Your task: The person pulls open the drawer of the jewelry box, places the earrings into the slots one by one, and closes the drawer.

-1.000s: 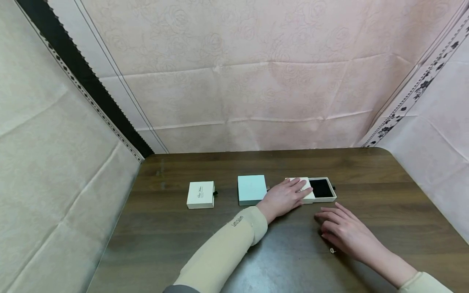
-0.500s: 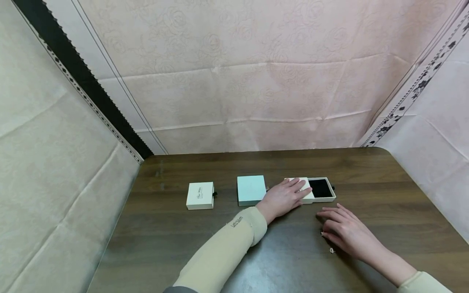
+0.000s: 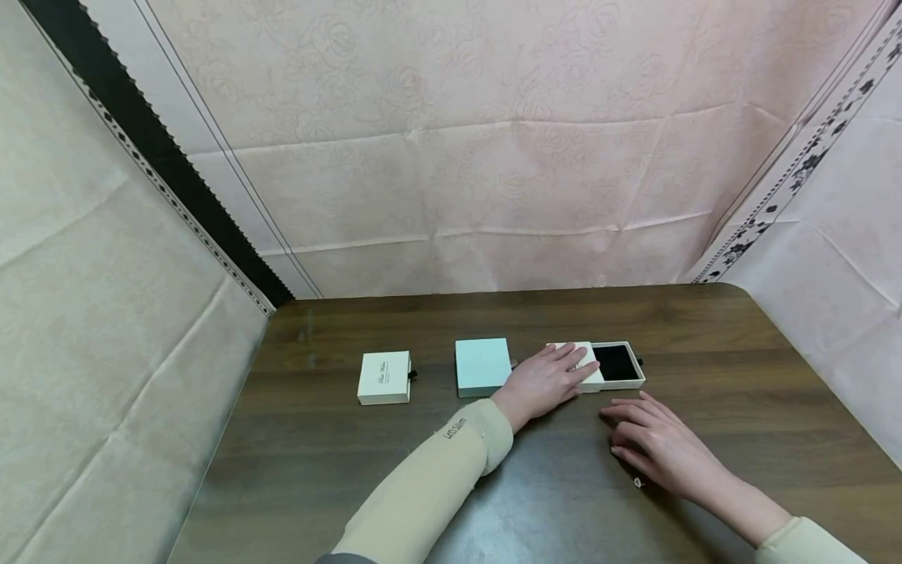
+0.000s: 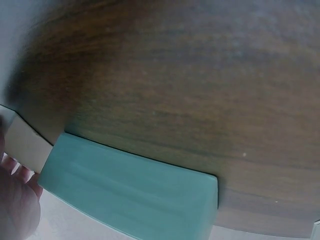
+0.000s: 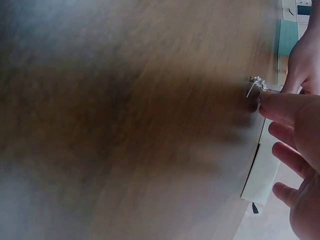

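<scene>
My left hand (image 3: pixel 541 381) holds the white sleeve of a small drawer box (image 3: pixel 597 381), fingers across its top and thumb at its near side. The box's drawer (image 3: pixel 625 385) is pulled out to the right and shows a black lining. Above the table, just in front of that box, is my right hand (image 3: pixel 665 446). Its thumb and forefinger pinch a sparkling earring (image 5: pixel 258 83), whose thin post sticks out. Another small piece of jewellery (image 3: pixel 638 482) lies on the table below the right hand, too small to make out.
A teal box (image 3: pixel 482 366) stands just left of the left hand. Farther left is a closed white box (image 3: pixel 384 377) with printing and a black pull tab. All are on a brown wooden table (image 3: pixel 338 486), with pale cloth (image 3: pixel 451 180) hanging behind it.
The right hand with the earring shifts slightly right, then back left toward the box. My left hand keeps its place on the box, and the drawer stays pulled out.
</scene>
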{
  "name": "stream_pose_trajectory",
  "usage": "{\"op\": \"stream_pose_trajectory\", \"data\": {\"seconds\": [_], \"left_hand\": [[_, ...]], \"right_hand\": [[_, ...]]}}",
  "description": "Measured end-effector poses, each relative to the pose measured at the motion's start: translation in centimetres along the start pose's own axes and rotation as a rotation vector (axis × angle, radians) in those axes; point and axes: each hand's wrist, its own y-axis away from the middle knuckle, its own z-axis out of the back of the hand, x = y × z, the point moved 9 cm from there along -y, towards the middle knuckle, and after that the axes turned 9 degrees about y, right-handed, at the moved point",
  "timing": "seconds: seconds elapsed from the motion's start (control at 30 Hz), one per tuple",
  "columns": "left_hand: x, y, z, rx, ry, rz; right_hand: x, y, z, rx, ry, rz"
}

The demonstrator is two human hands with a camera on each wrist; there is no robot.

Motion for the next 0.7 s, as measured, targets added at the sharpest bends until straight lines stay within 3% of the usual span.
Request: {"op": "stream_pose_trajectory", "data": {"seconds": [0.37,0.7], "left_hand": [[0.0,0.1,0.1,-0.007,0.014,0.001],[0.0,0.0,0.0,-0.017,0.022,0.003]], "right_hand": [[-0.3,-0.4,0.5,0.011,-0.051,-0.039],[-3.5,-1.9,2.6,0.014,-0.106,-0.187]]}}
